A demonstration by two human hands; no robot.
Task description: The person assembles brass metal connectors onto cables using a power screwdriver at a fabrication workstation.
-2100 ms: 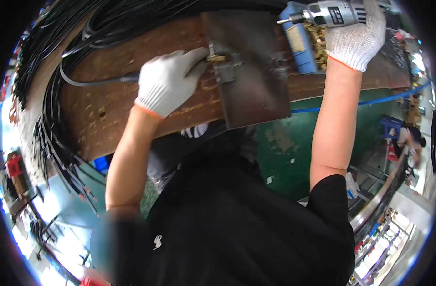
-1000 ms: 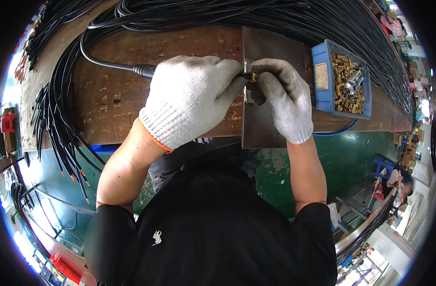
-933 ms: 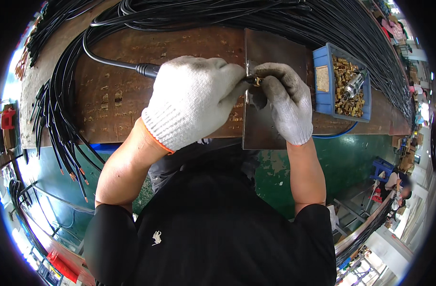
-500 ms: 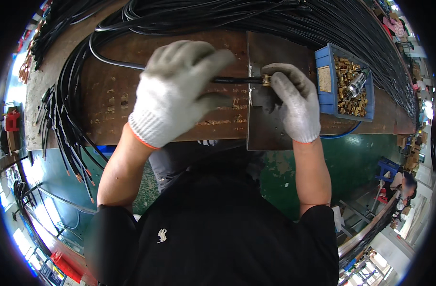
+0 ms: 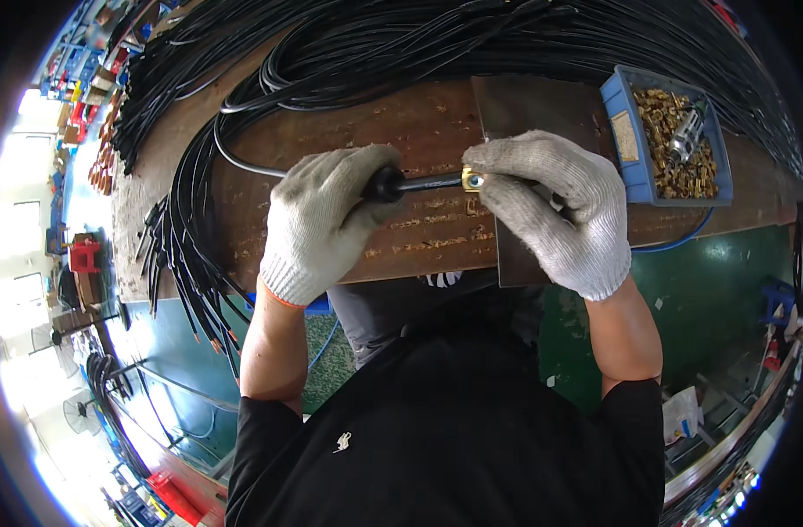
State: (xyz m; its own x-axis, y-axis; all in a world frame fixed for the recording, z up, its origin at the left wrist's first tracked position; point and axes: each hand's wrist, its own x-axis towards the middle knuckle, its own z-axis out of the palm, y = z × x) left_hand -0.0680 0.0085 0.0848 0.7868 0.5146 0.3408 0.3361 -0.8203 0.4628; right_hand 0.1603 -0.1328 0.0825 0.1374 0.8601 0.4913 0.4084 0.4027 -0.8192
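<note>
Now | brass fitting (image 5: pixel 472 181) — fingertip-pinched in right hand (image 5: pixel 566 209) | black cable (image 5: pixel 431 183) — inside curled left hand (image 5: pixel 320 215)

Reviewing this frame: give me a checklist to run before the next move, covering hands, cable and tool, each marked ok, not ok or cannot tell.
1. Left hand grips the boot: ok.
2. Right hand pinches the fitting: ok.
3. Fitting sits at the cable end: ok.
4. Boot clear of fitting: ok, cable shows between them.
5. Fitting tight on the cable: cannot tell.
6. Driver out of the hands: ok, resting in the bin.
</note>
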